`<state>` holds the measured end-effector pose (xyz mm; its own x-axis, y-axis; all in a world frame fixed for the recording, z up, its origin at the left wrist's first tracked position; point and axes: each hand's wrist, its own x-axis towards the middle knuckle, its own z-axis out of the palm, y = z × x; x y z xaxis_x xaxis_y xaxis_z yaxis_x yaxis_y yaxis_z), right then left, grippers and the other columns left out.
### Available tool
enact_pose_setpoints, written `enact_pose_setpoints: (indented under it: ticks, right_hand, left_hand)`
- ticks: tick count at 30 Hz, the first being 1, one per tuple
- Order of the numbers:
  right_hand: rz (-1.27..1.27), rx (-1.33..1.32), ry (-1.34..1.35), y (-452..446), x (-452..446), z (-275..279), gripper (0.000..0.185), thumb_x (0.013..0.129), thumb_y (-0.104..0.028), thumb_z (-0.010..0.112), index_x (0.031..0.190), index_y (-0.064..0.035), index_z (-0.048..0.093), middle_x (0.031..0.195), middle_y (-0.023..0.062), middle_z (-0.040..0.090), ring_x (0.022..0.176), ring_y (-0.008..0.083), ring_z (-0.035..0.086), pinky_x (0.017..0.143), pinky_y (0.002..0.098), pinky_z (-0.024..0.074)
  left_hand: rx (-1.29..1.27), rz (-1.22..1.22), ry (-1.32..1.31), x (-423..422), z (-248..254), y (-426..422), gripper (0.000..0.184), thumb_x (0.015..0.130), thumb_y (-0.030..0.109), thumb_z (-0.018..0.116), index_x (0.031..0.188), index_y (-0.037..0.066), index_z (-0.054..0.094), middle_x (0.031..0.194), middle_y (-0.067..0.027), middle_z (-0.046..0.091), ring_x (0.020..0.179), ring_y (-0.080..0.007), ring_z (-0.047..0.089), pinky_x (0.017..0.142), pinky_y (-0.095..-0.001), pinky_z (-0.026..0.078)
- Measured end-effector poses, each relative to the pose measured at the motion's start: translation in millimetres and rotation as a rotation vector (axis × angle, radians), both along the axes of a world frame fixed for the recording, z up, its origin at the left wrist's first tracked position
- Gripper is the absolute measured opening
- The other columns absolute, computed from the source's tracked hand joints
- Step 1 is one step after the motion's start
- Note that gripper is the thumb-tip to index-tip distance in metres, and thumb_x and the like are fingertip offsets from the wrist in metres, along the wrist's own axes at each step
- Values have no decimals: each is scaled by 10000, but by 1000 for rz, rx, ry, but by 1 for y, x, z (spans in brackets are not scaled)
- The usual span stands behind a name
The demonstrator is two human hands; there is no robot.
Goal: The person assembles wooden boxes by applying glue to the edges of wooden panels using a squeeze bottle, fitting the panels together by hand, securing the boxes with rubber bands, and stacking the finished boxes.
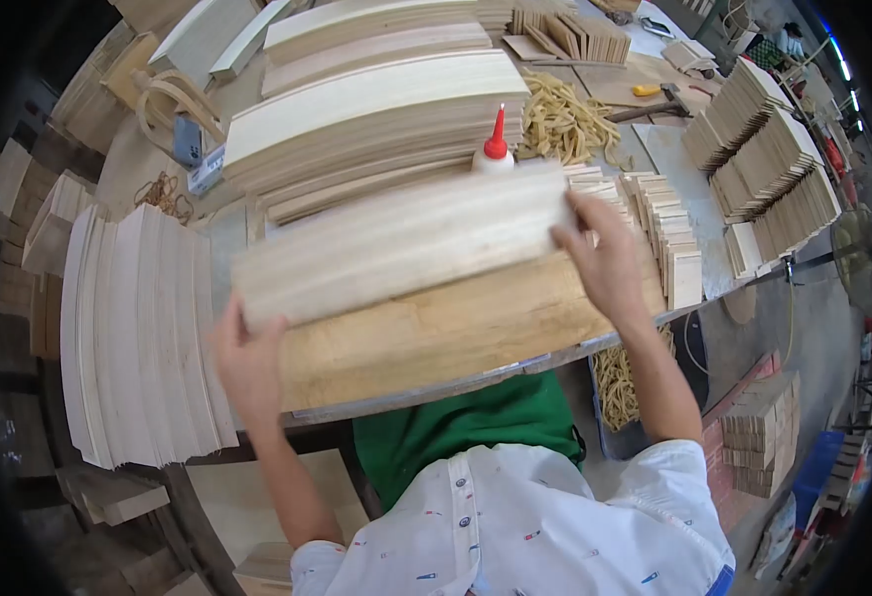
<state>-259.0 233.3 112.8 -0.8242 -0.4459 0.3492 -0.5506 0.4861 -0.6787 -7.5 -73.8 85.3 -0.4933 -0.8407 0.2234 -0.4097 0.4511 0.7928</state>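
Observation:
A pale wooden board [406,238], smeared by motion, is held by its two ends over the table. My left hand [247,358] grips its left end, with the thumb on the near face. At the right end my right hand [600,248] is closed on the edge, thumb and fingers pinching it. Beneath lies a darker, yellowish wooden board [466,316] along the table's front edge. Just behind the held board stands a white glue bottle [496,157] with a red nozzle, its lower part hidden.
Stacked long boards [376,109] fill the back. More panels [138,328] stand at the left. Small wooden pieces [666,228] lie in rows at the right, near taller stacks [769,169]. Behind are a rubber band heap [567,119] and a hammer [654,107].

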Motion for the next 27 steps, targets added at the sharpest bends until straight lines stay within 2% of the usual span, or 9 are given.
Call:
enact_pose_setpoints:
  ticks: [2,4,6,10,14,16,20,22,27]
  right_hand:
    - [-5,54,-50,6,-1,-57,408,781,-108,691,1135,63,583,1086,219,616,1014,353,564,898,399,441]
    - [1,114,-99,9,5,-81,406,786,-107,683,1135,72,577,1090,228,611,1028,369,555,913,406,435]
    - [18,244,80,7,10,-91,423,794,-100,668,1155,90,555,1115,239,599,1064,396,525,944,420,417]
    - [76,385,-219,38,50,-49,536,798,-119,675,1247,92,474,1246,260,531,1128,419,472,973,443,393]
    - [178,457,-126,66,82,-64,609,776,-105,696,1291,87,433,1324,266,463,1156,433,446,998,460,377]
    - [195,404,-144,66,84,-65,656,749,-77,711,1315,74,417,1372,266,412,1201,441,419,1033,465,352]
    - [195,445,-41,65,71,-72,684,734,-52,710,1335,59,404,1397,253,395,1271,433,375,1063,459,330]
    - [241,418,-87,66,66,-74,702,743,-57,706,1359,44,385,1428,241,369,1340,417,312,1088,452,308]
    - [280,399,-165,66,59,-74,714,755,-57,696,1381,36,364,1458,222,342,1385,387,259,1118,437,274]
  left_hand:
    - [53,-11,-56,-1,-37,10,599,761,150,759,1264,-69,520,1221,-194,568,1081,-244,564,944,-361,432]
    - [165,-60,-123,-8,-60,15,603,762,169,752,1263,-69,518,1207,-200,567,1089,-277,549,961,-378,417]
    - [139,-35,-134,1,-70,23,600,765,172,746,1267,-64,516,1209,-203,563,1101,-297,537,966,-386,413]
    - [137,-18,-268,37,-42,64,596,776,182,731,1283,-40,510,1238,-197,545,1148,-347,491,995,-413,390]
    - [-7,-98,-465,69,-44,82,621,774,140,732,1313,-40,482,1289,-184,524,1171,-315,505,981,-373,416]
    - [3,-174,-528,65,-33,83,721,729,173,768,1343,-28,446,1352,-188,462,1253,-345,398,1050,-411,334]
    - [-42,-272,-557,56,-43,59,804,694,168,791,1376,-18,407,1402,-196,412,1290,-346,362,1075,-413,309]
    - [-36,-343,-435,54,-46,50,889,651,161,807,1406,-3,369,1462,-208,344,1356,-351,292,1115,-419,258]
    - [4,-507,-395,46,-52,32,994,591,160,825,1436,12,323,1521,-214,245,1424,-340,185,1152,-420,180]
